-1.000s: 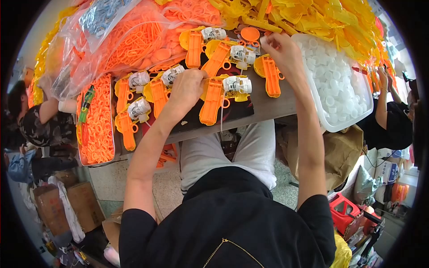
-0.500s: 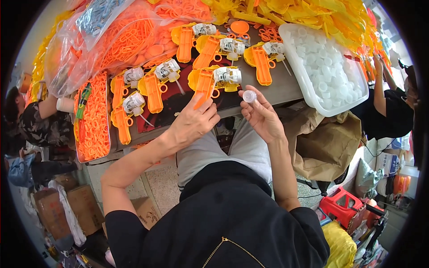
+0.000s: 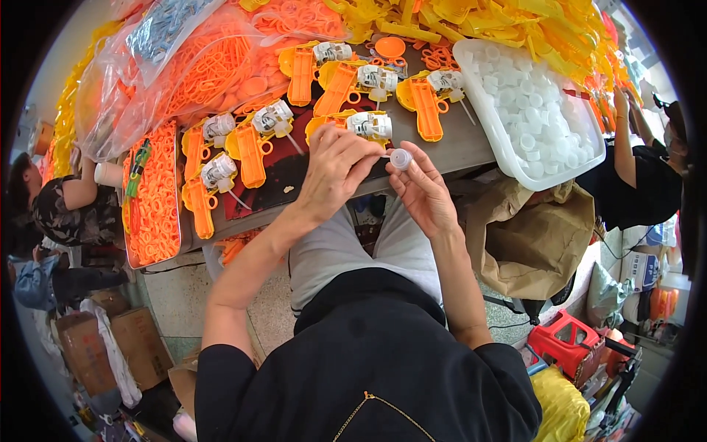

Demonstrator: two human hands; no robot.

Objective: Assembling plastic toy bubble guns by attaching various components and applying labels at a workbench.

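Note:
My right hand (image 3: pixel 427 191) holds a small round white plastic cap (image 3: pixel 401 159) between thumb and fingers, its ringed face turned up. My left hand (image 3: pixel 335 171) is closed in a pinch beside it, and the tip of a thin white tube (image 3: pixel 384 155) shows between its fingers and the cap. Behind the left hand lies a half-built toy gun (image 3: pixel 368 127) with a yellow shell and a white drum; the hand covers its orange grip. More such toy guns lie around it, including one (image 3: pixel 252 151) on the left and one (image 3: pixel 426 107) on the right.
A white tub (image 3: pixel 479 110) of white caps stands right, with a brown paper bag (image 3: pixel 530 239) below it. At left is a tray (image 3: pixel 179 221) of small orange rings. Plastic bags of orange parts (image 3: pixel 199 74) and a yellow parts heap (image 3: pixel 508 26) line the back. Other people work on both sides.
My left hand has moved right and up from the toy gun's orange grip to the cap. The right hand has shifted slightly left, still holding the cap.

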